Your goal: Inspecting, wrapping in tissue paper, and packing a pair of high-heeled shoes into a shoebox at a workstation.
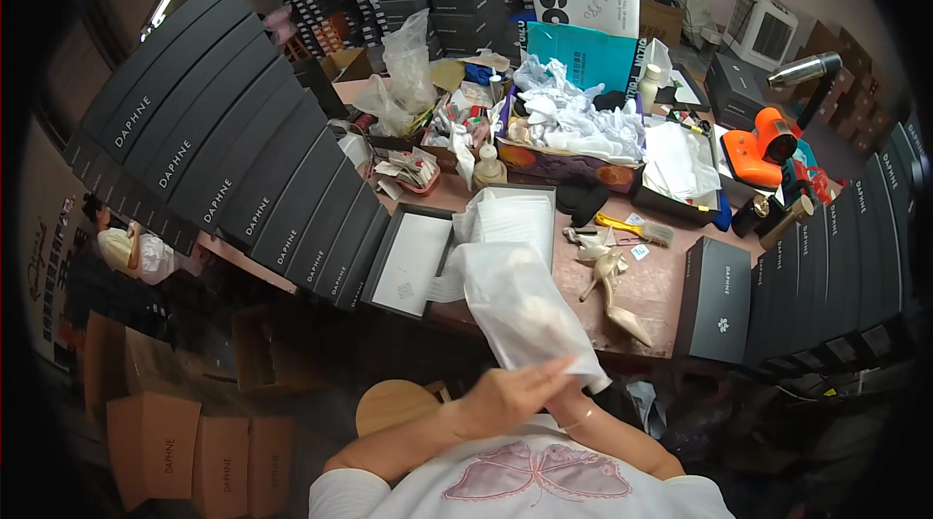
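Observation:
A thin white translucent bag [510, 291] lies slanting in front of me, over the near edge of the open shoebox. Something pale pinkish shows faintly through it; its shape is unclear. My left hand [515, 391] is closed on the bag's near end, fingers pressed together and slightly blurred. Beside it, my right hand [569, 397] reaches to the bag's opening; its fingers are hidden behind the bag and my left hand. White padding [501, 218] fills the shoebox [545, 196], and the box lid [413, 261] is at its left. A beige high-heeled shoe [612, 288] lies right of the bag.
Dark shoeboxes [243, 159] stack high at left, with more [826, 276] at right. A yellow-handled brush [637, 229] lies behind the shoe. Crumpled white paper [573, 116] fills a carton further back, near an orange tool [763, 150]. A round stool [397, 407] stands below the table.

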Demonstrator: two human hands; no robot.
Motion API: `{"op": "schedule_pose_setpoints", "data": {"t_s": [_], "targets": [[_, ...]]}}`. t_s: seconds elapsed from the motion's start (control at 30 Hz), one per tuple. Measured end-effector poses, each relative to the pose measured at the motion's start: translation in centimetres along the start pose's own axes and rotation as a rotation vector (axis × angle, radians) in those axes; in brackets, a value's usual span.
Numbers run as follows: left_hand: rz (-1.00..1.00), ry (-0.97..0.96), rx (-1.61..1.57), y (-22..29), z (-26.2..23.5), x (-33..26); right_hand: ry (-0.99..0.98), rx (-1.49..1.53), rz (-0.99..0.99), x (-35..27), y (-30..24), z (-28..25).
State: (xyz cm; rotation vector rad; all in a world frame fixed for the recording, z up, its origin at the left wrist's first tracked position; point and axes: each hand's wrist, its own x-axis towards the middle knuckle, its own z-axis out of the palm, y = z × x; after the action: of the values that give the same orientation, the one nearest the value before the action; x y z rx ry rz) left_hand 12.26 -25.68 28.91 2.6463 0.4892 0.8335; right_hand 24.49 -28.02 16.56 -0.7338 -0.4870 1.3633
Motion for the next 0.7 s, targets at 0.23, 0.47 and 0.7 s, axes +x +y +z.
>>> {"op": "schedule_pose_setpoints", "data": {"t_s": [0.23,0.47,0.7], "targets": [[-0.097,0.082,-0.217,0.9,3.7,1.3,-0.124,0.086,0.136,2.4,-2.0,-3.6],[0.015,0.141,-0.588,-3.1,1.9,1.5,-0.143,-0.435,-0.134,7.5,-3.2,-0.6],[-1.233,0.608,-1.795,-16.8,0.4,-1.9,-0.272,-1.729,-0.355,10.6,-4.2,11.0]]}}
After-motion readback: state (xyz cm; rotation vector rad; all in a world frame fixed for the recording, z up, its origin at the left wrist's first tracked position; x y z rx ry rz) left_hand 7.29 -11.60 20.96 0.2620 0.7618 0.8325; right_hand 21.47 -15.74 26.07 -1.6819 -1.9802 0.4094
